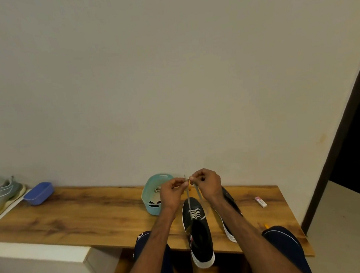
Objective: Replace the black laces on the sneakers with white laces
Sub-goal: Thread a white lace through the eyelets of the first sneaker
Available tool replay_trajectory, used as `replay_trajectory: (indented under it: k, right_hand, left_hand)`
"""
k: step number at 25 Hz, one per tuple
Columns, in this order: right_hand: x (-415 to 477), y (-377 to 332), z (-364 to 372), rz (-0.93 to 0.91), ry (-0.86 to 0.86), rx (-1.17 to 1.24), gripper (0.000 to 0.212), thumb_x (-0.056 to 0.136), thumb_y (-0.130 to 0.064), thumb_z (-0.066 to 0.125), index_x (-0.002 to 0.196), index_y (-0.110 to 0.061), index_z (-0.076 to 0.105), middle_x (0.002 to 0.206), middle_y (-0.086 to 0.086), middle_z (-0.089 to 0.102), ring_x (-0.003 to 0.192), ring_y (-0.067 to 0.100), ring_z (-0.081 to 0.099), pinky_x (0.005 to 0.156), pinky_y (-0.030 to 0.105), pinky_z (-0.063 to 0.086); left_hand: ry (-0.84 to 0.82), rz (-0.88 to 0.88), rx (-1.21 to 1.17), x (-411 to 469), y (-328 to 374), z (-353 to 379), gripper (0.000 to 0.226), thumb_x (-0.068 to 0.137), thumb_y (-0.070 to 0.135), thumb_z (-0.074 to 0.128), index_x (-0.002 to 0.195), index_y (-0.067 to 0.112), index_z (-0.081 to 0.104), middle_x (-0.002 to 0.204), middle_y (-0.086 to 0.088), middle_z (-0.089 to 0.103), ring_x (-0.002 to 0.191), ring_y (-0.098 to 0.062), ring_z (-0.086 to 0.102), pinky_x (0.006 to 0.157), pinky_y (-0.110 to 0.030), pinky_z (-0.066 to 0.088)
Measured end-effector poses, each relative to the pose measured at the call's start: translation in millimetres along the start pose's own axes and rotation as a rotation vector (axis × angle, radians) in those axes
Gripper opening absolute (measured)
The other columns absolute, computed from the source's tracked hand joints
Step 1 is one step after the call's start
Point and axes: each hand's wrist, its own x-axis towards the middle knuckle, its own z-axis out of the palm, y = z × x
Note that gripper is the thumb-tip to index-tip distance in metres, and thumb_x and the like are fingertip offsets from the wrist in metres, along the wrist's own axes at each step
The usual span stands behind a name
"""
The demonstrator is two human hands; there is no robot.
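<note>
White lace (188, 198) is threaded in the front eyelets of black sneaker (198, 234), lower centre on desk (82, 213); left hand (172, 192) and right hand (206, 182) each have a pinch grip on one end, so lacing looks mid-way and upper eyelets are next.

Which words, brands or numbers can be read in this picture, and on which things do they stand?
No text can be read here.
Sneaker: a small red mark by the opening, too blurred to read.
White and pink block: any print is too small to read.
Lace, teal basket, blue tub: no print shows.
</note>
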Motion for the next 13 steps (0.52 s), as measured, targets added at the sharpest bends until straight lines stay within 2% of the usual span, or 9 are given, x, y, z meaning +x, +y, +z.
replay_trajectory:
  k: [2,4,6,8,10,12,13]
  right_hand:
    - [-2,8,4,-0.009,-0.025,-0.03,0.009,0.09,-0.014,0.071,0.083,-0.012,0.076,0.071,-0.009,0.071,0.068,-0.002,0.066,0.065,0.009,0.047]
    - [-3,17,3,-0.019,-0.087,-0.055,0.013,0.093,-0.016,0.068,0.089,-0.01,0.078,0.079,-0.006,0.074,0.078,0.002,0.068,0.071,0.011,0.049]
    - [-3,24,-1,-0.038,-0.149,-0.043,0.014,0.093,-0.019,0.07,0.094,-0.008,0.078,0.088,-0.001,0.076,0.086,0.006,0.07,0.078,0.015,0.051]
    - [-3,29,-3,-0.051,-0.166,-0.052,0.013,0.09,-0.02,0.074,0.094,-0.009,0.078,0.088,0.001,0.076,0.084,0.011,0.071,0.078,0.025,0.056]
    - [-3,35,-2,-0.023,-0.151,-0.064,0.006,0.089,-0.02,0.074,0.086,-0.015,0.076,0.08,0.0,0.075,0.076,0.013,0.071,0.074,0.034,0.059]
    - [-2,43,2,0.043,-0.103,-0.061,0.009,0.09,-0.019,0.072,0.081,-0.021,0.073,0.074,-0.001,0.074,0.066,0.012,0.07,0.071,0.041,0.061]
    - [-1,48,4,0.094,-0.07,-0.056,0.008,0.091,-0.018,0.071,0.083,-0.019,0.073,0.075,0.001,0.074,0.065,0.014,0.07,0.07,0.043,0.061]
  left_hand:
    - [-0.015,0.015,0.072,2,-1,2,0.017,0.077,0.012,0.083,0.087,0.019,0.071,0.077,0.004,0.073,0.069,-0.005,0.068,0.062,-0.015,0.05]
    - [-0.022,0.016,0.165,5,-4,1,0.028,0.076,0.022,0.085,0.098,0.024,0.068,0.076,0.004,0.074,0.073,-0.002,0.069,0.064,-0.014,0.05]
    - [-0.059,0.022,0.283,10,-7,-1,0.03,0.078,0.032,0.083,0.104,0.026,0.069,0.079,0.004,0.074,0.078,-0.005,0.069,0.07,-0.023,0.054]
    - [-0.101,0.04,0.414,13,-10,0,0.022,0.08,0.041,0.079,0.093,0.024,0.075,0.081,0.008,0.074,0.078,-0.006,0.069,0.072,-0.032,0.057]
    - [-0.106,0.044,0.505,11,-16,1,0.017,0.08,0.044,0.077,0.079,0.028,0.072,0.079,0.011,0.072,0.077,-0.007,0.067,0.07,-0.032,0.055]
    - [-0.132,0.027,0.537,8,-25,3,0.017,0.08,0.042,0.077,0.074,0.03,0.067,0.08,0.013,0.07,0.078,-0.007,0.065,0.071,-0.034,0.054]
    - [-0.165,0.016,0.543,7,-33,4,0.018,0.08,0.041,0.078,0.075,0.029,0.066,0.081,0.013,0.07,0.079,-0.007,0.066,0.072,-0.036,0.054]
